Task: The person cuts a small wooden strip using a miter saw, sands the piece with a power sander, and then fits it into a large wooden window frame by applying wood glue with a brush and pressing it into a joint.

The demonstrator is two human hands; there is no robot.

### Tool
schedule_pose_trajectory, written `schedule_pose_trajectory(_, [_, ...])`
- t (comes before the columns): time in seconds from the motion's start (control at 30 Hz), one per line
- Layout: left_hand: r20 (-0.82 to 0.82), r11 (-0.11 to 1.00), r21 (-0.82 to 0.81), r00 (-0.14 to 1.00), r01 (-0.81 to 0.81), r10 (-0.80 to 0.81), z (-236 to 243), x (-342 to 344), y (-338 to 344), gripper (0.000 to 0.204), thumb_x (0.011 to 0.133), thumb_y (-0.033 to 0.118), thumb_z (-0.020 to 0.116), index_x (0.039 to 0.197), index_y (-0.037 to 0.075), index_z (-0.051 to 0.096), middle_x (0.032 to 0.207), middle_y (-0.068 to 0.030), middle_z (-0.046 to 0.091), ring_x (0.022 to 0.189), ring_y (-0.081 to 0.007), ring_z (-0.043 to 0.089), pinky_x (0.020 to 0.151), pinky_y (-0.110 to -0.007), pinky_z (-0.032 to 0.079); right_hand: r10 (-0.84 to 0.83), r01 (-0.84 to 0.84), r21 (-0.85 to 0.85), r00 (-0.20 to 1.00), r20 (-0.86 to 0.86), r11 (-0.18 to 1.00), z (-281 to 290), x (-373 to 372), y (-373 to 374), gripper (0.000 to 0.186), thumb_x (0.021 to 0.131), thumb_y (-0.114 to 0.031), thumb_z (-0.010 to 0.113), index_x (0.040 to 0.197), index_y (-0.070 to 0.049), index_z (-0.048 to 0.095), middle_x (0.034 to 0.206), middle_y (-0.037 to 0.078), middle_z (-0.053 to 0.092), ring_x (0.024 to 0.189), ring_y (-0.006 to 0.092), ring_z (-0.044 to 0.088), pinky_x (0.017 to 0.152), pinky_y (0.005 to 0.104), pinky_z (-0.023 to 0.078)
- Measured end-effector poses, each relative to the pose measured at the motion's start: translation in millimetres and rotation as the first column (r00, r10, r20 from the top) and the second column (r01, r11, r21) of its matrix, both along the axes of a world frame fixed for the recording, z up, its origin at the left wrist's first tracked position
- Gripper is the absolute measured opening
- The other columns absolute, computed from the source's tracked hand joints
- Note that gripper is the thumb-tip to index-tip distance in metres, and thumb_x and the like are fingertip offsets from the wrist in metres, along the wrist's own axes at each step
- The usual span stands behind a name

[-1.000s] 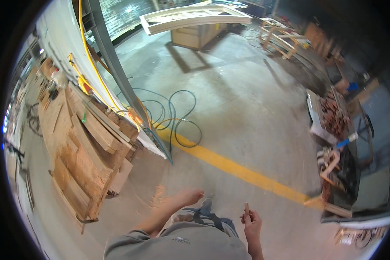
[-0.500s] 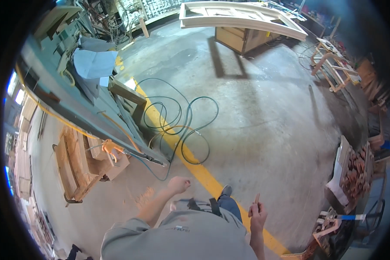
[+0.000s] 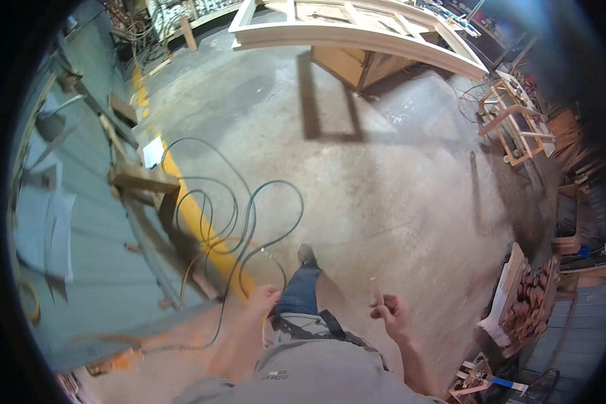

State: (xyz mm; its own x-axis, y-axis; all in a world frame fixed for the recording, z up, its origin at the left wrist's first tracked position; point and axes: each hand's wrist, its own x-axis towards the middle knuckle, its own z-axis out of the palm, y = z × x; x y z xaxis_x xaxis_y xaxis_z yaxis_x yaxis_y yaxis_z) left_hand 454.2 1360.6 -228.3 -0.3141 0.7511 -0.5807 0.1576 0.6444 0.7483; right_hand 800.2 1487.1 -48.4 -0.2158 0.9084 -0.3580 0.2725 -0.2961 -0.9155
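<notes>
My right hand (image 3: 392, 311) is out in front of my right hip, its fingers closed on a small, thin piece of wood (image 3: 377, 295) that sticks up past the fingertips. My left hand (image 3: 265, 296) hangs by my left thigh with the fingers curled in. Whether anything is inside that fist is hidden. Beyond it, loops of dark green hose (image 3: 248, 222) lie on the concrete floor, apart from the hand as far as I can tell.
A yellow floor line (image 3: 194, 209) runs under the hose. At left stands a grey-green panel (image 3: 108, 222) with a wooden block (image 3: 141, 178) jutting out. A large cream wooden frame (image 3: 357, 46) rests on a stand ahead. Right are a wheeled rack (image 3: 518, 124) and a crate of wood scraps (image 3: 528, 306).
I have stepped forward, one leg now ahead, and the hose and panel sit nearer. My left hand has dropped toward my thigh. The wood piece is still in my right hand.
</notes>
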Motion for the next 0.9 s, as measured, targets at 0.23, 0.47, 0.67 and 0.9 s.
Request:
schedule_pose_trajectory(0.23, [0.374,0.894,0.347,0.832,0.285,-0.41,202.3,17.5,301.9,0.025,0.092,0.023,0.066,0.111,0.007,0.07,0.091,-0.0083,0.072,0.082,-0.0151,0.066,0.073,-0.03,0.052,0.237,-0.403,0.318,0.861,0.45,0.858,61.9,-87.7,182.8,0.009,0.086,0.003,0.063,0.094,-0.001,0.067,0.085,0.013,0.07,0.076,0.0241,0.069,0.067,0.0316,0.055])
schedule_pose_trajectory(0.47, [-0.07,0.701,0.444,0.802,0.558,-0.594,223.1,-15.8,495.2,0.021,0.083,0.019,0.075,0.1,0.007,0.074,0.085,-0.0115,0.07,0.071,-0.0225,0.064,0.066,-0.03,0.051,0.304,-0.517,0.656,0.855,0.419,0.55,61.7,-155.3,396.0,0.013,0.077,0.002,0.068,0.088,-0.004,0.07,0.085,0.009,0.069,0.072,0.0262,0.066,0.063,0.0339,0.053])
schedule_pose_trajectory(0.67, [-0.252,0.759,0.402,0.859,0.512,-0.446,236.1,-76.9,676.4,0.015,0.078,0.012,0.075,0.092,0.005,0.074,0.084,-0.0123,0.067,0.077,-0.029,0.065,0.07,-0.036,0.052,0.356,-0.461,0.647,0.886,0.298,0.607,69.8,-208.1,604.4,0.02,0.072,0.001,0.073,0.092,-0.003,0.07,0.094,0.011,0.07,0.08,0.0275,0.067,0.071,0.0334,0.055])
schedule_pose_trajectory(0.9, [-0.137,0.964,0.256,0.99,0.077,-0.042,290.4,-234.0,920.7,0.018,0.084,0.007,0.073,0.101,0.0,0.074,0.089,-0.0053,0.071,0.083,-0.0124,0.063,0.078,-0.028,0.052,0.013,-0.163,0.547,0.964,0.267,0.821,73.4,-207.7,807.2,0.015,0.082,0.005,0.066,0.096,0.001,0.068,0.101,0.014,0.069,0.089,0.024,0.067,0.079,0.0299,0.052])
